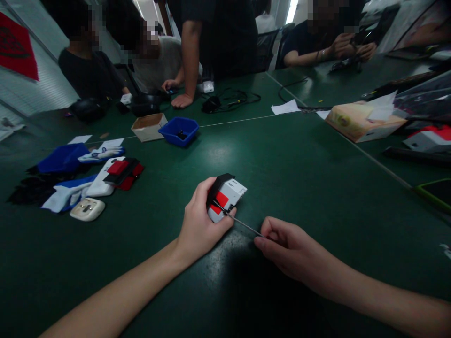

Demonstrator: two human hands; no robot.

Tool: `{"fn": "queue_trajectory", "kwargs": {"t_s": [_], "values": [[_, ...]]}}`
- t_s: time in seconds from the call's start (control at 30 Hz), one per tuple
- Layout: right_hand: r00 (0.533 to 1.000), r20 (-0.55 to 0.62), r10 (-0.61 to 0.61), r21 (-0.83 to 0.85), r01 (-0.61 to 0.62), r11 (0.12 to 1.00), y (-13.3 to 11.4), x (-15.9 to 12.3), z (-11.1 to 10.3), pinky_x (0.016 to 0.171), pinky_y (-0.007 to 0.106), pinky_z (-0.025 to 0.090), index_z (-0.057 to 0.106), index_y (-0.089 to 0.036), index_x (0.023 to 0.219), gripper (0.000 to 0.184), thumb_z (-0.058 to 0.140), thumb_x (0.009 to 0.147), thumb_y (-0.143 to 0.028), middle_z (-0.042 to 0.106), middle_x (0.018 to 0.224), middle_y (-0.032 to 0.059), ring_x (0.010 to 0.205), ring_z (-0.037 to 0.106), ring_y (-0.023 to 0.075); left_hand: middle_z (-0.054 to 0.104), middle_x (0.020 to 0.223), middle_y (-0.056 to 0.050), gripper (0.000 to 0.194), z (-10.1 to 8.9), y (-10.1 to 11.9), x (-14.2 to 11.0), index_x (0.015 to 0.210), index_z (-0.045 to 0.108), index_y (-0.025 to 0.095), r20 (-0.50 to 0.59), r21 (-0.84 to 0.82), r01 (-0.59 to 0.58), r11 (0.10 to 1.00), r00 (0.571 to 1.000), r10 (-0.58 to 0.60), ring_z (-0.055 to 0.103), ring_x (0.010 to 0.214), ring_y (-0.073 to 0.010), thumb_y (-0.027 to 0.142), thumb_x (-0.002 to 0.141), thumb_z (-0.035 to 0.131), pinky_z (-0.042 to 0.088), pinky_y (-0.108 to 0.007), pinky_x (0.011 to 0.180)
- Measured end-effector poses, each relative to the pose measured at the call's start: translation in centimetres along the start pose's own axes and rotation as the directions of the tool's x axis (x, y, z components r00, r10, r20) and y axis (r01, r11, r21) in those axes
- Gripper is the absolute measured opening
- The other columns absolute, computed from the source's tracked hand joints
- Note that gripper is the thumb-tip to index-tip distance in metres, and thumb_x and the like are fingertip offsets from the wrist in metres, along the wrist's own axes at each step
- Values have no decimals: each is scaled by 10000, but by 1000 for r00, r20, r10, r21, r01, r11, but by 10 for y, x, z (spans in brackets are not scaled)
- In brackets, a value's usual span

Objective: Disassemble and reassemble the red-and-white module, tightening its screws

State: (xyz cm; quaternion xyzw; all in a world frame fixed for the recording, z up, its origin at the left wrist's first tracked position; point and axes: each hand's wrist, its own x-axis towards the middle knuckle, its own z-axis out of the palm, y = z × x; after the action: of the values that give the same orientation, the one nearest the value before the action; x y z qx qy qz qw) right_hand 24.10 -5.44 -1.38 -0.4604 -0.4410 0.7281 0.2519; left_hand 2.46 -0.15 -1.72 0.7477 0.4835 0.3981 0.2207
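Left hand clamps around white-and-red device, centre of frame, right hand pinches thin rod, right of centre

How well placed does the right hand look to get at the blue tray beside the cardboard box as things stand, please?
Probably not: the right hand holds a thin rod, and the blue tray lies farther off, beyond the left hand and the red-and-white device it grips.

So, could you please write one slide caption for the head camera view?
Left hand holds a white-red device, right hand a thin rod reaching to it, over a green table.
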Motion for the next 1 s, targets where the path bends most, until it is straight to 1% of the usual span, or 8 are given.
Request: {"fn": "queue_trajectory", "kwargs": {"t_s": [0.2, 0.37, 0.53, 0.67, 0.73, 0.83, 0.9, 1.0], "values": [[997, 79, -27, -110, 36, 993, -4, -1, 0, 403, 230, 166, 517, -198, 697, 672, 496, 867, -847, 446, 554, -54, 458, 294, 67, 635, 1276, -87, 666, 0, 1, 0, 1395, 446, 245, 12, 15, -55, 998, 998, 55, 672, 1089, -248, 233, 808, 759, 563, -395, 970], [993, 112, -30, -87, 40, 995, -5, -1, -1, 418, 238, 184, 589, -186, 823, 664, 488, 876, -840, 430, 534, -65, 457, 321, 84, 630, 1284, -87, 658, -1, 3, -1, 1375, 458, 243, 17, 26, -121, 992, 993, 120, 665, 1093, -241, 219, 791, 759, 560, -375, 971], [991, 102, -90, -50, 95, 994, 0, -3, -1, 483, 219, 247, 543, -201, 907, 500, 661, 892, -686, 465, 646, -69, 552, 362, 82, 657, 1257, -98, 670, 1, 3, -1, 1385, 447, 225, 28, -14, -28, 1000, 999, 28, 684, 1058, -249, 267, 797, 766, 572, -394, 953], [988, 98, -118, -64, 125, 990, -1, -5, 0, 485, 218, 239, 547, -195, 878, 484, 652, 913, -666, 443, 663, -69, 568, 336, 78, 691, 1191, -102, 634, -1, -2, 2, 1384, 439, 196, 8, -53, 65, 996, 998, -65, 710, 970, -233, 322, 835, 731, 593, -386, 910], [987, 104, -119, -69, 127, 990, -2, -4, 0, 475, 220, 225, 544, -197, 878, 492, 643, 913, -677, 428, 654, -73, 557, 318, 77, 692, 1201, -105, 640, -9, -9, 9, 1384, 443, 187, -22, 26, 43, 999, 999, -43, 713, 987, -242, 345, 833, 727, 592, -391, 923], [984, 130, -121, -98, 134, 986, -3, -4, -1, 480, 221, 237, 538, -197, 870, 519, 621, 908, -707, 429, 654, -70, 565, 331, 81, 668, 1287, -106, 639, -33, -22, 25, 1369, 480, 198, -43, 311, -47, 949, 997, 63, 691, 1105, -285, 376, 810, 734, 577, -416, 968], [979, 144, -142, -142, 163, 976, -4, -5, -2, 490, 222, 259, 544, -194, 863, 502, 599, 931, -689, 438, 659, -65, 575, 348, 86, 635, 1362, -111, 622, -54, -31, 39, 1390, 486, 210, 10, 520, -83, 850, 996, 91, 664, 1176, -319, 381, 832, 701, 584, -425, 948], [970, 152, -188, -216, 218, 952, -3, -6, -3, 498, 224, 284, 556, -192, 847, 429, 571, 980, -599, 445, 655, -60, 577, 366, 91, 517, 1500, -171, 660, -85, -39, 64, 1468, 440, 196, 76, 788, -48, 614, 997, -19, 689, 1088, -393, 419, 881, 642, 602, -473, 798]]}}
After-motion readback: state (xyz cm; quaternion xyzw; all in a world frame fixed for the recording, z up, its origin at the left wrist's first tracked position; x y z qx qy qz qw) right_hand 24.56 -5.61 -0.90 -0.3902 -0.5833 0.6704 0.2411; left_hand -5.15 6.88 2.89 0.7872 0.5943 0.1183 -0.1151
